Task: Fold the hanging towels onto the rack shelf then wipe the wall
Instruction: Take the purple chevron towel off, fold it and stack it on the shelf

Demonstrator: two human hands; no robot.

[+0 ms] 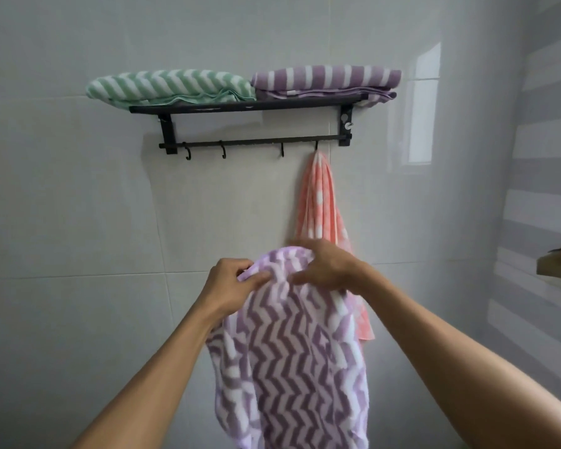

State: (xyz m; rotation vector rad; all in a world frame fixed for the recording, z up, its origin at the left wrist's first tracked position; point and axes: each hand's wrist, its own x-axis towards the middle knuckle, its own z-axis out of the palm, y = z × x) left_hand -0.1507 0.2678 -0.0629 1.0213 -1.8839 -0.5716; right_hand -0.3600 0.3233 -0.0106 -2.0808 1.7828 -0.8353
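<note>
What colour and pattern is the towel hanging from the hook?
Coral-pink towel with white wavy stripes; head view.

From my feed the wall (78,222) is glossy, smooth tile. The rack (245,105) looks like matt black metal, I think. The purple zigzag towel (289,367), plus the folded ones, is soft fuzzy cloth.

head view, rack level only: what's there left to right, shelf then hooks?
Shelf: green striped towel → purple striped towel. Hooks: bare hook → bare hook → bare hook → hook holding the pink towel.
</note>
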